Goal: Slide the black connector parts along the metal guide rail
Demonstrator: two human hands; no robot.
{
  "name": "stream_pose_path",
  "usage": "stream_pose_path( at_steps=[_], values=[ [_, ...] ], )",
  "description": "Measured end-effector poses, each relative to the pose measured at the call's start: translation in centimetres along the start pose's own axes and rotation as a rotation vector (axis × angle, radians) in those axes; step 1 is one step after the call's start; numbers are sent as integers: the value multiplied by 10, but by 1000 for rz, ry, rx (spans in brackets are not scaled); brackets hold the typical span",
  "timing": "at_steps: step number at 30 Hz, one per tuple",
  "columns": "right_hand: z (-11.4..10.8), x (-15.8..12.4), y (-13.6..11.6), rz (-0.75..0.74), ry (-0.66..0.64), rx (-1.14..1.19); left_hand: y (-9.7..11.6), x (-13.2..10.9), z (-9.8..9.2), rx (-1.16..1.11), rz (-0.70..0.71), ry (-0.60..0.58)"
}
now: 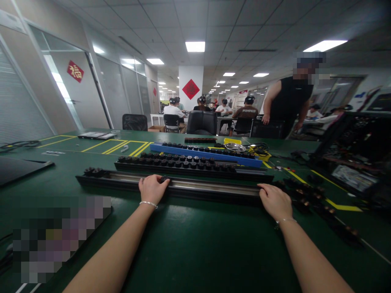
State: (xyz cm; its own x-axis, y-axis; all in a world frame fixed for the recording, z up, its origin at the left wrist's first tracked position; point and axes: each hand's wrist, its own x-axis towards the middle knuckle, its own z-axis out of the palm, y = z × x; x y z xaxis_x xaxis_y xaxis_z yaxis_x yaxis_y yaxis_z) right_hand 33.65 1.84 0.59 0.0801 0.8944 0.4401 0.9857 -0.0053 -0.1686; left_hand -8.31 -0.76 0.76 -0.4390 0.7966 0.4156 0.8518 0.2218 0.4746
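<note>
A long black rail (198, 194) with a pale metal channel along its top lies across the green table in front of me. My left hand (152, 190) is closed at the rail's left half, its thumb and fingers on a small black part (165, 179) in the channel. At the far left end of the same rail sit a few similar black parts (94, 171). My right hand (276, 200) is closed around the rail's right end, with some of its fingers hidden. Each wrist wears a thin bracelet.
Behind the rail lie a second black rail (256, 175) and a blue rail (159, 147), both lined with black parts. More dark parts (305, 195) lie to the right, before a dark equipment frame (360, 154). A metal dish (235, 147) stands farther back. A person (288, 99) stands beyond the table.
</note>
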Motion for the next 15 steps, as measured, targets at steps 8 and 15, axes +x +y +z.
stream_pose_path(
  at_steps=[8, 15],
  values=[
    [-2, 0, -2, 5, -17, -13, 4, -3, 2, -14, 45, 13],
    [-2, 0, -1, 0, -5, -3, 5, -4, 4, -22, 62, 3]
  ],
)
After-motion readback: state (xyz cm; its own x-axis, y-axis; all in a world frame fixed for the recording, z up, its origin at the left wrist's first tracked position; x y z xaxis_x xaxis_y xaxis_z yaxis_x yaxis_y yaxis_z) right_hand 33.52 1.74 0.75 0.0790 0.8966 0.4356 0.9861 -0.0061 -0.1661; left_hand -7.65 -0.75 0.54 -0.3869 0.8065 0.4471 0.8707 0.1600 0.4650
